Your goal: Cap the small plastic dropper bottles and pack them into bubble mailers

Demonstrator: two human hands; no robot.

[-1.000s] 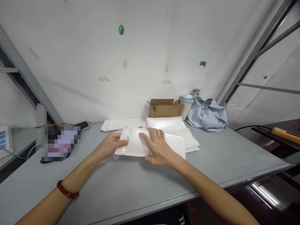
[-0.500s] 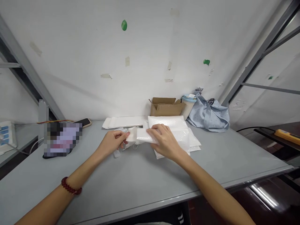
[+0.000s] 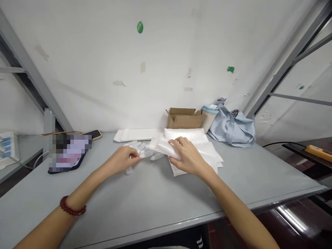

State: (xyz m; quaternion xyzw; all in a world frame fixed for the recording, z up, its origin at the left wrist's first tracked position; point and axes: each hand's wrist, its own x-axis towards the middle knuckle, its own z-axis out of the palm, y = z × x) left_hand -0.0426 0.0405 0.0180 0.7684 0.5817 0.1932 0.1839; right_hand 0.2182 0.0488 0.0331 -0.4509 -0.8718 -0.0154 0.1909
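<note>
My right hand [image 3: 188,155] is closed round a white padded mailer [image 3: 161,144], its open end tilted toward the left. Thumb and fingers of my left hand [image 3: 126,159] are pinched on a small translucent plastic tube [image 3: 146,154]. Around that hand lies a loose pile of similar clear and whitish tubes [image 3: 136,144], partly covered by my fingers. One more piece with a thin loop [image 3: 150,163] rests just right of the pile. Beneath and behind my right hand is a stack of white bubble mailers [image 3: 184,134].
A long white mailer [image 3: 140,134] lies along the wall. Behind the stack stand an open cardboard box [image 3: 186,121], a lidded cup [image 3: 209,119] and a light blue cloth bag [image 3: 233,128]. Phones [image 3: 96,135] lie at the left of the grey table [image 3: 135,207].
My left hand has let go of the held mailer's open end and pinches a tube in the pile. The mailer's left end, in my right hand, has tipped upward.
</note>
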